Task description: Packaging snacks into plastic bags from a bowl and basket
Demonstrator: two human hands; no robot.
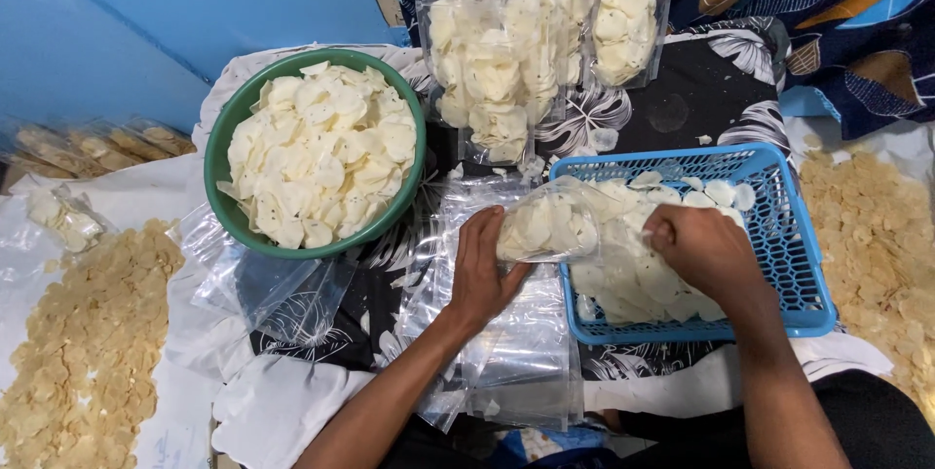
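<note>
Chips, thin pale brittle discs, half-fill the clear soft plastic bag [545, 225] held over the blue plastic mesh basket [789, 264] rim. Left hand [482, 274] cups the bag's underside; right hand [701, 250] closed, pinching chips at its mouth. Light, slippery film, crushable; support from below.

The green bowl [317, 152] and standing filled bags [497, 70] hem the dark cloth [682, 99], bare only beyond the blue basket [794, 264].
</note>
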